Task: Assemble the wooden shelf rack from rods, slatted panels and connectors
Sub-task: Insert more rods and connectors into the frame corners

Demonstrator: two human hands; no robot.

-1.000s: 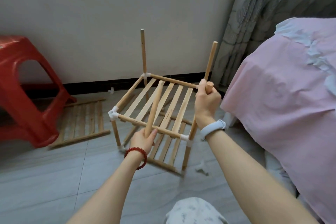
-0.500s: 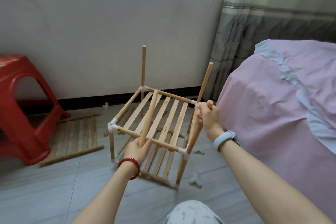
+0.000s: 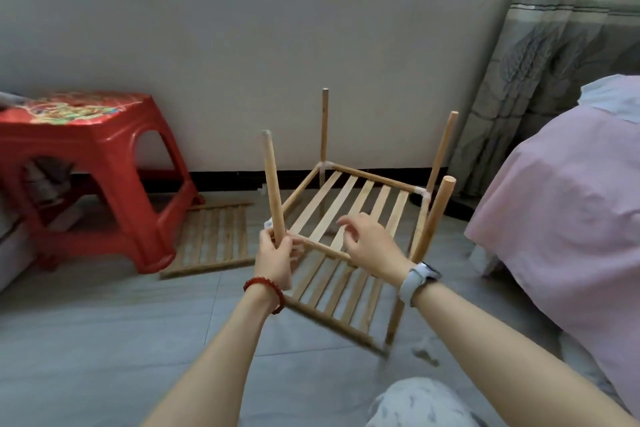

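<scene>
The half-built rack (image 3: 349,218) stands on the floor (image 3: 104,340) between a red stool (image 3: 90,163) and a bed (image 3: 571,201), with open room above it. Three corners carry upright rods; the near-left corner lacks one. The left hand (image 3: 275,260) grips the loose rod (image 3: 273,184) low, its long axis nearly vertical, its foot just beside the white connector (image 3: 268,224) there. The right hand (image 3: 369,241) hovers open over the slats, holding nothing.
</scene>
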